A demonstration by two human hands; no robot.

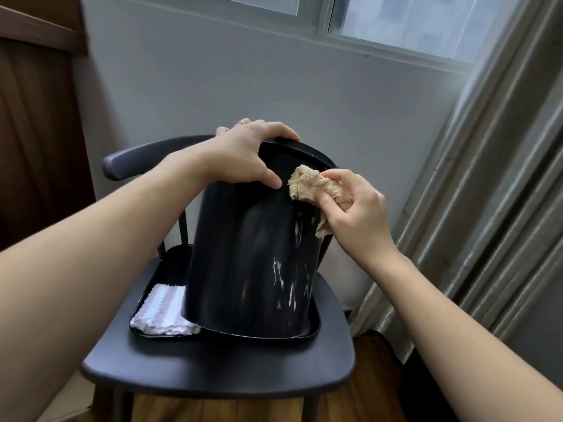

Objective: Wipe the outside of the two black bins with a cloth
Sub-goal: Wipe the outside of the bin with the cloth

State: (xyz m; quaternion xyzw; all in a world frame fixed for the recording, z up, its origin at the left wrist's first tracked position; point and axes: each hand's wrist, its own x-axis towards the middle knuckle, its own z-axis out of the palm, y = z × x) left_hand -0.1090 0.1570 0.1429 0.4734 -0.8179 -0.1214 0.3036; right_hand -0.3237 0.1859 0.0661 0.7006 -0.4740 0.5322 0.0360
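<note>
Black bin (249,257) stands upside down, tilted, in a black tray (315,325) on the seat of a black chair (219,370). Its base faces up and away; its open end sits in the tray toward the tray's right and front edges. Wet streaks show on the bin's right side wall. No writing, label or brand readable on the bin, tray or cloths.

Left hand (246,156) holds the bin's upturned base edge, fingers curled over the far rim, thumb pressed against the near wall. A ring sits on one finger.

Right hand (353,208) pinches a tan cloth (307,185) bunched between thumb and curled fingers, grip tight on it. The cloth touches the bin's upper right wall just under the base rim; a loose end hangs below the hand.

A folded white and pink striped cloth (161,312) lies in the tray's front left corner, partly under the bin's edge.

Behind the chair: grey wall, window (411,22) at top, curtain (487,193) on the right. Wooden floor (374,391) below.
</note>
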